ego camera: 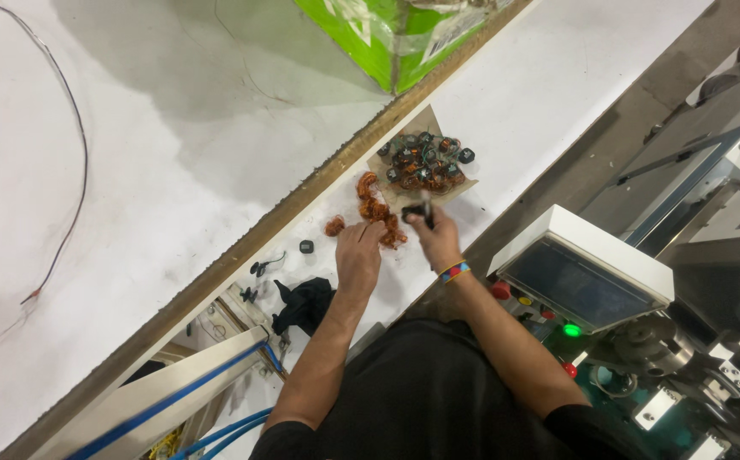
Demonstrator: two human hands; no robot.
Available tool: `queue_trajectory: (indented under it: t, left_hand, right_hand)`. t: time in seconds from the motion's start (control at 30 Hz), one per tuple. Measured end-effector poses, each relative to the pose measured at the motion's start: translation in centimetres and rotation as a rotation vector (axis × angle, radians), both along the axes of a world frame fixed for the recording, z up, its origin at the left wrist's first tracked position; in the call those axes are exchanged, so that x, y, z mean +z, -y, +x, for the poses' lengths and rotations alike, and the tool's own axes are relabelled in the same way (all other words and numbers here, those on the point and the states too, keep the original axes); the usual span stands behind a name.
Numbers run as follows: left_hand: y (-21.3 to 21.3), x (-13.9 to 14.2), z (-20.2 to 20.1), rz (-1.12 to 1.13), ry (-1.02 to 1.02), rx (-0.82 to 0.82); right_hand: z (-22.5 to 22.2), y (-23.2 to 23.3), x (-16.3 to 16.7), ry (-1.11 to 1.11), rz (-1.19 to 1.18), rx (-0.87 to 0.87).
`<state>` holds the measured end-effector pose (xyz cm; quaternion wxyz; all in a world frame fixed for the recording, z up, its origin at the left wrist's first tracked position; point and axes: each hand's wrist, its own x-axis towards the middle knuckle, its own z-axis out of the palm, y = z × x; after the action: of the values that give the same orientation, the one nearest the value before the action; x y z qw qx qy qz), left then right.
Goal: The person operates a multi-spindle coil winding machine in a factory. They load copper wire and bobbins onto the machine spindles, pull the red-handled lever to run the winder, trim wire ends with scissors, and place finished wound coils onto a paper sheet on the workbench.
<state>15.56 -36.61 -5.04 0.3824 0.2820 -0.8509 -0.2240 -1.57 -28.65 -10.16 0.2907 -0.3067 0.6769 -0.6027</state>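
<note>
My left hand (359, 254) rests on the white bench with its fingers down on a loose cluster of copper wire coils (380, 213). My right hand (436, 236), with a coloured band at the wrist, pinches a small black part (418, 209) just above those coils. Beyond both hands a brown cardboard piece (428, 119) carries a heap of small black cores wound with copper (424, 160). One copper coil (334, 226) and one black core (306, 246) lie apart, left of my left hand.
A green carton (370, 38) stands at the far edge of the bench. A black cloth (304, 305) lies near my left forearm. A machine with a screen panel (583, 281), red buttons and a green lamp (572, 330) stands to my right. A thin wire (76, 153) runs across the white floor.
</note>
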Motion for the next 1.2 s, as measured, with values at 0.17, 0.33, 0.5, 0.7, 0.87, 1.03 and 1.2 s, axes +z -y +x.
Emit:
queue_trajectory:
  t: [0.17,0.33,0.5,0.7,0.87,1.03,1.2]
  left_hand:
    - [1.0,-0.9,0.5,0.294,0.008,-0.018]
    - [2.9,-2.6,-1.2,0.27,-0.097,0.042]
    - [2.9,-4.4,-2.1,0.404,-0.189,-0.006]
    - [2.8,-5.6,-1.4,1.341,-0.224,-0.214]
    - [2.5,-5.2,-0.7,0.96,-0.126,-0.108]
    - [0.9,-3.7,1.9,0.485,-0.103,0.024]
    - [0.9,-2.6,7.4,0.543,-0.089,0.37]
  right_hand:
    - [-1.8,-0.9,1.0,0.181,0.183,0.156]
    - [-0.6,-0.8,1.7,0.231,0.125,0.159]
    - [0.0,-0.2,1.2,0.292,0.11,0.168]
    - [0.5,-0.8,-0.3,0.286,-0.025,0.225]
    - [2.1,-0.5,-0.8,0.037,-0.02,0.204]
    - [3.0,0.6,-0.3,-0.063,0.182,0.195]
    - [5.8,3.3,-0.8,-0.382,0.43,0.554]
